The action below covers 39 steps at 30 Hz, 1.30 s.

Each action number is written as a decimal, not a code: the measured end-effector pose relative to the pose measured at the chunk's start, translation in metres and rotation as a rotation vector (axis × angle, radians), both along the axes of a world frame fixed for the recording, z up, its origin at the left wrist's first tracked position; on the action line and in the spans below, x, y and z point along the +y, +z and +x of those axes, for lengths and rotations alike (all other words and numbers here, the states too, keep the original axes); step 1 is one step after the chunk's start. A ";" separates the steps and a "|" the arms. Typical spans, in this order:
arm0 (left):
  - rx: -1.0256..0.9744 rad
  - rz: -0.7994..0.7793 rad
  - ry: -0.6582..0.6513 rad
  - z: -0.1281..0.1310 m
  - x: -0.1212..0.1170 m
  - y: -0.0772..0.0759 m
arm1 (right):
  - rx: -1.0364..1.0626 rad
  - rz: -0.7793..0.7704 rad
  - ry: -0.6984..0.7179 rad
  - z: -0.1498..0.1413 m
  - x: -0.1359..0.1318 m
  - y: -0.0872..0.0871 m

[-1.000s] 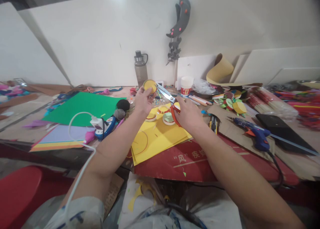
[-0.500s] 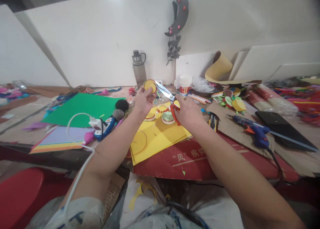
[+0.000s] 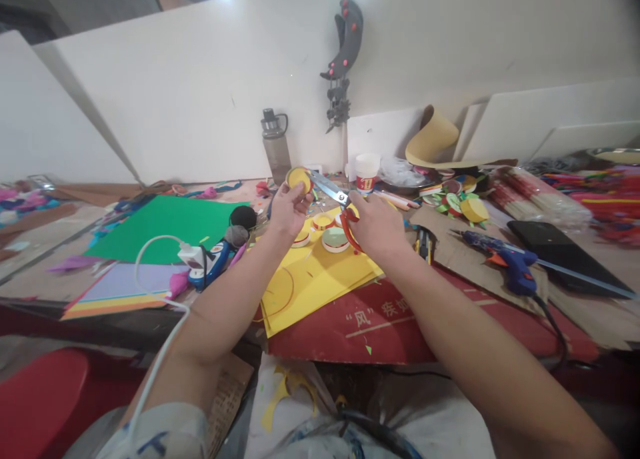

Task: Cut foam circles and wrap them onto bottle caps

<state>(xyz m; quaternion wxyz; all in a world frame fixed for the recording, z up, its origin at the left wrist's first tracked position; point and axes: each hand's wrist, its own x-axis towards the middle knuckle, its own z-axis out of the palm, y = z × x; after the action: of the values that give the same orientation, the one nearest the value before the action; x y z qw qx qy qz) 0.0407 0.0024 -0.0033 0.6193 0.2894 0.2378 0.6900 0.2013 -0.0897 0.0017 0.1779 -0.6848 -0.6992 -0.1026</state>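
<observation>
Pinched in my left hand [image 3: 290,209] is a small round yellow disc [image 3: 299,179] with a darker rim, raised above the table. My right hand [image 3: 375,225] is closed round the red handles of a pair of scissors [image 3: 327,189]. Their blades point left, and the tips meet the disc's right edge; whether they are cutting cannot be made out. Below both hands lie yellow sheets [image 3: 320,285], one with a circle drawn on it. Several short round rings stand on these sheets, among them a pale green-topped one [image 3: 335,239].
A green sheet [image 3: 165,225] lies left, near a white plug with its cable [image 3: 193,253]. Behind stand a grey bottle [image 3: 276,149] and a paper cup [image 3: 367,172]. To the right are a blue glue gun [image 3: 520,265], a black phone-like slab [image 3: 565,252] and a utility knife [image 3: 424,245].
The camera view has tilted slightly, so the background sits a little lower. Both hands keep their holds, with the scissor tips still at the disc's edge.
</observation>
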 end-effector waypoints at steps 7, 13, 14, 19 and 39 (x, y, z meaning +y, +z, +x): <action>0.009 -0.032 0.010 0.002 -0.001 -0.001 | -0.022 -0.015 -0.008 0.000 0.002 -0.001; 0.026 -0.040 0.028 0.003 0.000 -0.002 | -0.012 -0.061 -0.010 0.000 0.002 0.000; 0.025 -0.039 0.030 0.003 -0.001 -0.002 | -0.012 -0.066 -0.008 0.000 0.002 0.001; 0.021 -0.020 0.056 0.004 -0.002 -0.003 | -0.016 -0.044 0.016 0.002 0.004 -0.001; 0.171 -0.012 0.099 0.003 -0.009 0.006 | 0.000 -0.078 0.015 0.005 0.009 -0.001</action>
<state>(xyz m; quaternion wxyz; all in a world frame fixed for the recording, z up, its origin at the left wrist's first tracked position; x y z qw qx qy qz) 0.0440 -0.0065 0.0028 0.5635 0.3314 0.3082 0.6911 0.2066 -0.0807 0.0004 0.1519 -0.6859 -0.7078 -0.0739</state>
